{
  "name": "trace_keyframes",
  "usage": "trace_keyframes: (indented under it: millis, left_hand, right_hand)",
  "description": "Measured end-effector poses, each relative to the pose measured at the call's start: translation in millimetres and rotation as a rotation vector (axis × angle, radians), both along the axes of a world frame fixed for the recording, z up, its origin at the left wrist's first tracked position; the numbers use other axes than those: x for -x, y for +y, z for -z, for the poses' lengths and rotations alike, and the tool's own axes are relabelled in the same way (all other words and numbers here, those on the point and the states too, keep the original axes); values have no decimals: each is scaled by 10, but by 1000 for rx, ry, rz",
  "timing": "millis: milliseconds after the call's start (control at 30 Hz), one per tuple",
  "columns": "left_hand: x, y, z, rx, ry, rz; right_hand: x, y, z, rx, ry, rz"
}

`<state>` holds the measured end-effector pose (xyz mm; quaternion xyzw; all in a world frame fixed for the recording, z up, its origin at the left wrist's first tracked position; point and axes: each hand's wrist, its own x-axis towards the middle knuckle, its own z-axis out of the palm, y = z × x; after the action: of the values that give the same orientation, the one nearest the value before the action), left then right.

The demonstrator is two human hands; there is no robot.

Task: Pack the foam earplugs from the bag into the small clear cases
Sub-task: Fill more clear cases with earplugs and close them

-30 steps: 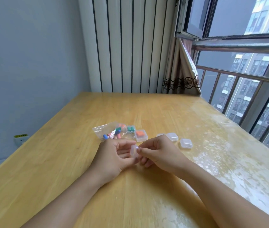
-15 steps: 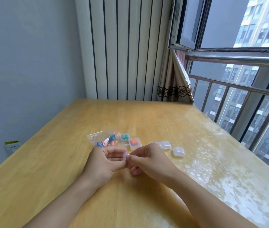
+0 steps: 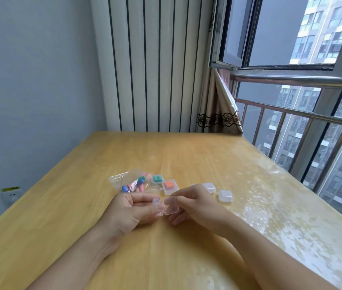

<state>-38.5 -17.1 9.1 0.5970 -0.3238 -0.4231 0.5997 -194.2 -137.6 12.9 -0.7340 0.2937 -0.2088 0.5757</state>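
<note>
A small clear case is held between both hands just above the wooden table. My left hand pinches its left part with thumb and fingers. My right hand pinches its right part, which looks hinged apart. Behind my left hand lies the clear bag with several coloured foam earplugs. Beside the bag sit a case with green earplugs and a case with orange earplugs. Two more clear cases rest to the right, seemingly empty.
A window with a metal railing runs along the table's right side. A curtain hangs at the far right corner. A wall socket sits low on the left wall.
The case between my fingers has come apart wider, with my right hand drawing its part to the right. The camera has tilted slightly; the items on the table lie as before.
</note>
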Motion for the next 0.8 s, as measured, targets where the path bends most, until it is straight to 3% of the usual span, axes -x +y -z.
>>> trace_keyframes:
  millis: [200,300,500,667,800]
  left_hand:
    - [-26,-51,-7,1,68,-1]
    - [15,-28,-25,-27,-80,57]
    - [3,-76,84,-57,-605,-80]
    - [8,-86,114,75,-642,-136]
    - [22,-99,103,121,-630,-234]
  right_hand:
    - [-50,-41,48,-130,-100,21]
    - [-4,-88,19,-98,-62,42]
    - [74,-183,48,394,230,113]
    - [28,-138,112,697,208,225]
    - [-83,42,101,805,120,38]
